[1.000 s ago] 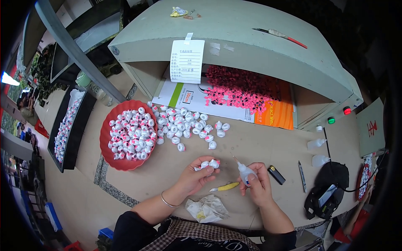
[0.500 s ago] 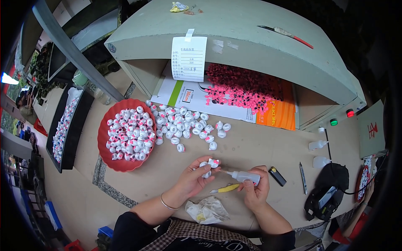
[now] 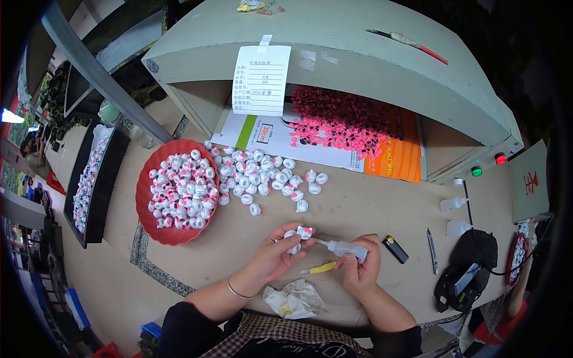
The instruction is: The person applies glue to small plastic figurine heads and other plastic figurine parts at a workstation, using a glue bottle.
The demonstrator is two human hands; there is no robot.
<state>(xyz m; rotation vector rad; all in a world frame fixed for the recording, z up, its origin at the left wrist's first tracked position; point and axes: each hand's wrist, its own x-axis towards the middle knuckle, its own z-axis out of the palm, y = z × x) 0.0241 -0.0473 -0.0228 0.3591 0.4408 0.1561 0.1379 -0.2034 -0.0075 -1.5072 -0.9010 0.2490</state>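
My left hand [image 3: 276, 253] is closed around a few small white figures [image 3: 292, 234] with pink parts. A translucent squeeze bottle [image 3: 347, 250] with a thin nozzle lies in my right hand [image 3: 362, 265], whose fingers are wrapped round it. The nozzle tip points left and comes close to the held figures; whether it touches them I cannot make out. Just below the bottle is a yellow-handled pointed tool [image 3: 320, 268], its right end by my right fingers. I cannot tell whether they grip it. A crumpled, stained white cloth or paper [image 3: 293, 299] is near my body.
Left of my hands, a red scalloped bowl [image 3: 144, 206] is full of similar white figures, and a loose pile [image 3: 253, 173] spreads beside it. Small pink and black pieces [image 3: 337, 136] cover the shelf opening. To the right are a black lighter [image 3: 395, 249], a craft knife [image 3: 432, 252] and a black pouch [image 3: 474, 256].
The whole view has shifted slightly. My right hand has tilted the bottle a little, while its nozzle stays near the figures. My left hand keeps its hold on them.
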